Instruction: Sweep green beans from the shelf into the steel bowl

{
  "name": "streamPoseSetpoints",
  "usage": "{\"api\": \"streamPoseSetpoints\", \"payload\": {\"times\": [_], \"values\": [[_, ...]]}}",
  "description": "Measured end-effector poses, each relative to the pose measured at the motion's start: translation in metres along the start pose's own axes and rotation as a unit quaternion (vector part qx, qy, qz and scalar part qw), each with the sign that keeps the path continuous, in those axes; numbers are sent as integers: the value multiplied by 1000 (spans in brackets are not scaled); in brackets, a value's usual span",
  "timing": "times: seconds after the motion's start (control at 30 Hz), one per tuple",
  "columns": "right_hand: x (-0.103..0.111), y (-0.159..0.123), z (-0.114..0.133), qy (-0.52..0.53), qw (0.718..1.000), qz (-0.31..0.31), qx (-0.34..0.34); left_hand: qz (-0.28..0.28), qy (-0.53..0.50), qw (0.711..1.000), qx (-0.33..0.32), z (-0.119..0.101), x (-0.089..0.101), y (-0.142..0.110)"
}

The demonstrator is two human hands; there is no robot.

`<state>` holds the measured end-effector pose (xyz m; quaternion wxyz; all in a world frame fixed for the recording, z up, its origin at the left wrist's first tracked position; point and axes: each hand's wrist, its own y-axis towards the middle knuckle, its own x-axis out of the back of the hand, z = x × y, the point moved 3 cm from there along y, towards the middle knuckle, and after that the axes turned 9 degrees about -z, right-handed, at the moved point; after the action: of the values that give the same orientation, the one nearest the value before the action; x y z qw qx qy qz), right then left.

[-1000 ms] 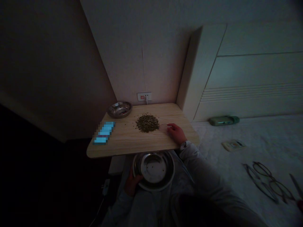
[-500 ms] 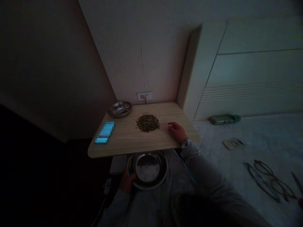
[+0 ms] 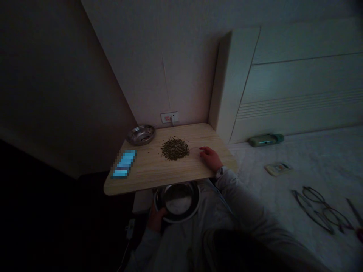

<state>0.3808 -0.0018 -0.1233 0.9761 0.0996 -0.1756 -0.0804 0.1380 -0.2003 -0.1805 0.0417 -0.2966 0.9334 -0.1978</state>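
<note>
Below the front edge of the small wooden table, my left hand [image 3: 157, 219] grips the left rim of a steel basin [image 3: 193, 211], thumb over the edge. The table's edge hides the far rim. My right hand [image 3: 211, 158] rests at the right side of the tabletop, thumb and forefinger pinched on a faint clear piece [image 3: 194, 151], too dim to name. That piece reaches the right side of a heap of small dark seeds or grains [image 3: 175, 148]. A few grains lie scattered around the heap.
A shallow steel bowl [image 3: 141, 136] stands at the table's [image 3: 159, 177] back left, behind a lit phone [image 3: 124, 164]. A wall socket [image 3: 169, 117] is behind. On the bed lie a green bottle-like item [image 3: 265, 139], a small pale packet [image 3: 278, 168] and glasses [image 3: 329, 211].
The view has shifted slightly. My left hand keeps its hold on the basin, which sits a little further under the table edge. My right hand stays beside the heap.
</note>
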Motion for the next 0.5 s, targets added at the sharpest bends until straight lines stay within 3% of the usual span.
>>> {"api": "streamPoseSetpoints", "payload": {"times": [0.5], "values": [[2, 1, 2, -21, 1000, -12, -11, 31, -42, 999, 2, -14, -8, -17]]}}
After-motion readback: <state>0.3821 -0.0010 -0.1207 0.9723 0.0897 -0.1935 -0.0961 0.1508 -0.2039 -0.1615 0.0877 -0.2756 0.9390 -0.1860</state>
